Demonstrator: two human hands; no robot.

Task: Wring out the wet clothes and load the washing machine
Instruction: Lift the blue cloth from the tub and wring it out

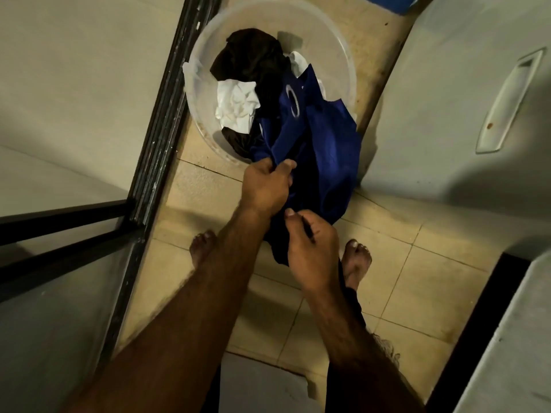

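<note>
Over beige tile floor [432, 278] (by clear tub [346, 52]), L hand [265, 186] & R hand [310, 248] each grip blue garment [328, 138].

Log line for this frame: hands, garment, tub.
left hand: grips blue garment | right hand: grips blue garment, nearer the body | tub: holds dark clothes, white clothes | blue garment: far end over tub

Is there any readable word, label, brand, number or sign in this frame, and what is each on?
White mark on the blue garment: a ring shape, perhaps "0" or "O"; partly folded, so I cannot tell which.
There is no other readable text.
</note>
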